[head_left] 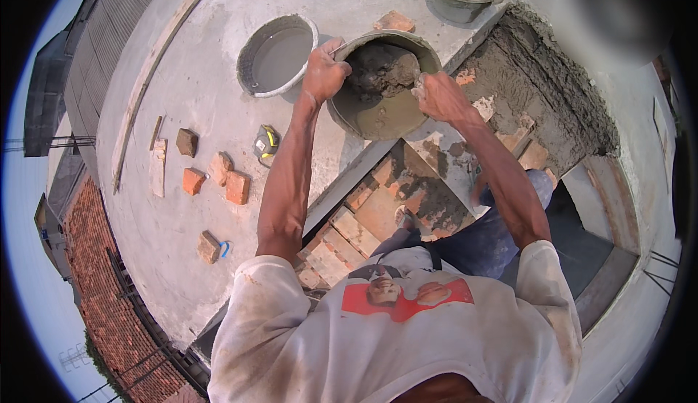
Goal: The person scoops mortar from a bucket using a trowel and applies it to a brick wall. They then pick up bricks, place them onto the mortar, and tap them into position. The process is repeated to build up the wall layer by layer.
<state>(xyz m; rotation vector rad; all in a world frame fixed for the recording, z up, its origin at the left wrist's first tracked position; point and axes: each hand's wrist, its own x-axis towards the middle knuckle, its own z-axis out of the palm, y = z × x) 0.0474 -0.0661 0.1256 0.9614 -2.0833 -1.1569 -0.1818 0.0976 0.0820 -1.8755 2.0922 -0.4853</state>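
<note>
A round bucket [429, 54] tilts in front of me on the concrete ledge's edge. Inside it a lump of wet grey mortar [379, 68] sits above soupy, watery mix [385, 117]. My left hand [325, 73] is closed at the bucket's left rim. At the right rim, my right hand [445, 97] is closed on the bucket too; whether its fingers hold the rim or a handle cannot be made out. Close by on the left stands another bucket [249, 83] with a mortar-crusted rim, holding grey water [282, 57].
A third bucket [458, 12] of mortar stands at the back right. Fresh mortar [552, 90] covers a stepped surface at right. On the left lie a tape measure [267, 143], brick pieces [237, 187] and a long wooden plank [156, 76]. Below the ledge are brick steps [378, 217].
</note>
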